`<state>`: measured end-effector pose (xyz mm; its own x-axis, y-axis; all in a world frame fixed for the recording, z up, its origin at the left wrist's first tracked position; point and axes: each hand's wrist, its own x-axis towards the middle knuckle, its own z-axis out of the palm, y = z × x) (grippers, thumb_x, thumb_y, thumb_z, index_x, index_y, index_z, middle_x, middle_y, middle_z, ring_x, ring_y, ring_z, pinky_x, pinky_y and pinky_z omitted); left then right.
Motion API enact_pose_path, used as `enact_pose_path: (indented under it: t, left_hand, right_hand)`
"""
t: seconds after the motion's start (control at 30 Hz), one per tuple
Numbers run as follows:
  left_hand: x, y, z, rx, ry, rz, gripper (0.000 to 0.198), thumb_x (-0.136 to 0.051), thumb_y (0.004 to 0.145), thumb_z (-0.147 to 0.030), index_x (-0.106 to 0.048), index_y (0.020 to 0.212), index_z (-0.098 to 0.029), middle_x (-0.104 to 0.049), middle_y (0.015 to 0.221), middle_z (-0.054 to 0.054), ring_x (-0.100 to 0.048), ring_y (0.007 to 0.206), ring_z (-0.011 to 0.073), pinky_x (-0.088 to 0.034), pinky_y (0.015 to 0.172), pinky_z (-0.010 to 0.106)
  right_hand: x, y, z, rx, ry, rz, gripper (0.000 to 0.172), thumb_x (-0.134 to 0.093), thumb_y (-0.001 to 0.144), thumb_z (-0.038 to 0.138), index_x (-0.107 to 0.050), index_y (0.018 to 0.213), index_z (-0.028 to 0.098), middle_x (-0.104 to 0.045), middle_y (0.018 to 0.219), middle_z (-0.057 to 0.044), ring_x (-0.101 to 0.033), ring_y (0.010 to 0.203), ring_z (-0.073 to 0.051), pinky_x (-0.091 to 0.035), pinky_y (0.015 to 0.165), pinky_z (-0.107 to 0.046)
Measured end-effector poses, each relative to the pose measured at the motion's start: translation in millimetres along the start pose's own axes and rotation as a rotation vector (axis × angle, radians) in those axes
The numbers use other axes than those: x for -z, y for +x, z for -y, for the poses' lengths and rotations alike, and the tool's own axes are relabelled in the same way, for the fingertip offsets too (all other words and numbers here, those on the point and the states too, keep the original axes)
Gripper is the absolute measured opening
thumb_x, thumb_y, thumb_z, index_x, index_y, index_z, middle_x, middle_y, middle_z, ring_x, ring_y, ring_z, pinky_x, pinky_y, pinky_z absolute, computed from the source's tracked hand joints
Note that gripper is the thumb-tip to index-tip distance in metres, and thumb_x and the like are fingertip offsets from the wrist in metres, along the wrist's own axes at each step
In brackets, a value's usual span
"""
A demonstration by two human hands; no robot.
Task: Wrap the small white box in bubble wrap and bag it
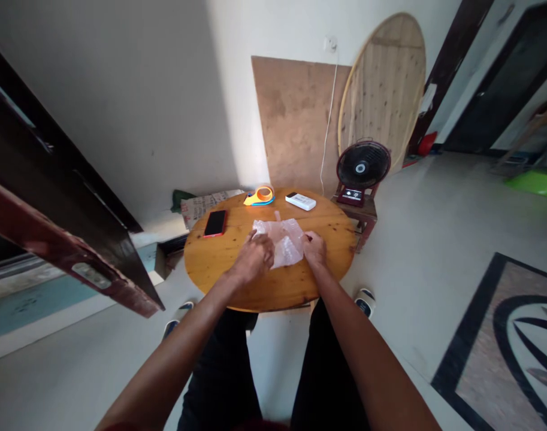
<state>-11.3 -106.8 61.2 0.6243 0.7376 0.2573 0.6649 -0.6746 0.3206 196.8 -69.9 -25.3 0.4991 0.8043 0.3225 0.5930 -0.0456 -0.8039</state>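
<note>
A clear sheet of bubble wrap (284, 237) lies on a small round wooden table (219, 266) in front of me. My left hand (254, 256) rests on the sheet's left side with its fingers curled over the edge. My right hand (315, 247) pinches the sheet's right edge. A small pale piece (277, 215) sits just beyond the sheet.
A red phone (215, 222) lies at the table's left, an orange tape dispenser (260, 196) and a white remote (301, 201) at its far edge. A small fan (362, 167) stands on a stool to the right. A dark door (62, 203) stands open on the left.
</note>
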Motion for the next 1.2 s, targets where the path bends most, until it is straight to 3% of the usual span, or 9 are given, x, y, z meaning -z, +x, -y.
enact_pose_path:
  t: [0.07, 0.13, 0.23, 0.3, 0.43, 0.57, 0.73, 0.9, 1.2]
  left_hand:
    - [-3.3, -30.2, -15.5, -0.054, 0.168, 0.084, 0.014, -0.051, 0.081, -0.016, -0.065, 0.083, -0.014, -0.067, 0.094, 0.013, -0.058, 0.106, 0.0263, -0.02, 0.114, 0.051]
    - [-6.2, -58.2, -30.1, -0.144, 0.289, 0.24, 0.019, -0.057, 0.079, -0.023, -0.065, 0.093, -0.014, -0.066, 0.101, 0.014, -0.057, 0.106, 0.0291, -0.026, 0.109, 0.053]
    - [1.6, -82.4, -43.5, -0.221, 0.237, 0.377, 0.032, -0.064, 0.075, -0.032, -0.064, 0.104, -0.019, -0.066, 0.105, 0.01, -0.059, 0.103, 0.0273, -0.038, 0.101, 0.046]
    - [14.2, -84.0, -42.6, -0.188, 0.15, 0.413, 0.025, -0.059, 0.08, -0.031, -0.066, 0.102, -0.022, -0.069, 0.098, 0.007, -0.062, 0.097, 0.0237, -0.043, 0.094, 0.038]
    - [29.6, -63.6, -14.9, 0.021, -0.114, 0.128, 0.026, -0.05, 0.086, -0.031, -0.066, 0.104, -0.022, -0.07, 0.104, 0.004, -0.065, 0.095, 0.0179, -0.048, 0.084, 0.027]
    - [13.6, -31.8, 30.7, 0.333, -0.104, -0.204, 0.029, -0.055, 0.083, -0.027, -0.064, 0.108, -0.016, -0.067, 0.11, 0.009, -0.063, 0.098, 0.0193, -0.049, 0.084, 0.027]
    - [-21.1, -3.2, 66.0, 0.602, -0.033, -0.127, 0.058, -0.061, 0.08, -0.029, -0.044, 0.134, -0.012, -0.066, 0.113, 0.014, -0.063, 0.104, 0.0236, -0.048, 0.088, 0.032]
    - [-45.4, 10.8, 68.4, 0.715, -0.065, -0.103, 0.052, -0.057, 0.083, -0.032, -0.045, 0.132, -0.021, -0.07, 0.103, 0.01, -0.066, 0.098, 0.0248, -0.049, 0.081, 0.032]
    - [-45.4, 23.8, 72.9, 0.756, -0.058, -0.162, 0.049, -0.05, 0.082, -0.021, -0.047, 0.131, -0.026, -0.071, 0.104, 0.008, -0.066, 0.098, 0.0221, -0.047, 0.081, 0.03]
  right_hand:
    - [0.3, 0.0, 0.3, -0.002, -0.005, 0.003, 0.026, -0.049, 0.079, 0.03, -0.072, 0.086, 0.019, -0.072, 0.087, -0.004, -0.062, 0.077, -0.016, -0.045, 0.071, -0.023]
    - [0.3, 0.2, 0.0, -0.011, -0.013, 0.003, 0.026, -0.049, 0.08, 0.03, -0.072, 0.087, 0.019, -0.073, 0.089, -0.005, -0.062, 0.079, -0.016, -0.045, 0.072, -0.023]
    - [-0.3, 0.3, -1.1, -0.022, -0.026, 0.006, 0.027, -0.049, 0.081, 0.03, -0.072, 0.088, 0.018, -0.073, 0.09, -0.005, -0.062, 0.081, -0.016, -0.045, 0.073, -0.023]
    - [-0.5, 0.2, -1.6, -0.022, -0.034, 0.009, 0.027, -0.049, 0.081, 0.029, -0.072, 0.089, 0.018, -0.073, 0.091, -0.006, -0.063, 0.082, -0.017, -0.045, 0.074, -0.024]
    - [-0.1, -0.8, -0.8, -0.014, -0.048, 0.008, 0.026, -0.049, 0.08, 0.027, -0.072, 0.09, 0.018, -0.073, 0.093, -0.006, -0.063, 0.084, -0.016, -0.045, 0.076, -0.023]
    - [0.9, -1.7, 0.7, -0.006, -0.06, 0.01, 0.027, -0.048, 0.082, 0.028, -0.071, 0.091, 0.018, -0.073, 0.094, -0.006, -0.063, 0.083, -0.016, -0.045, 0.074, -0.023]
    - [2.0, -0.9, 1.2, -0.001, -0.094, 0.02, 0.029, -0.046, 0.083, 0.029, -0.071, 0.092, 0.017, -0.073, 0.092, -0.006, -0.063, 0.082, -0.017, -0.045, 0.073, -0.023]
    - [2.6, -0.8, 1.3, -0.007, -0.16, 0.043, 0.032, -0.043, 0.085, 0.029, -0.071, 0.095, 0.017, -0.072, 0.095, -0.005, -0.063, 0.084, -0.016, -0.044, 0.074, -0.022]
    - [3.7, 11.0, 16.5, -0.07, -0.351, 0.104, 0.029, -0.046, 0.085, 0.03, -0.073, 0.09, 0.022, -0.073, 0.095, -0.006, -0.064, 0.082, -0.018, -0.043, 0.067, -0.024]
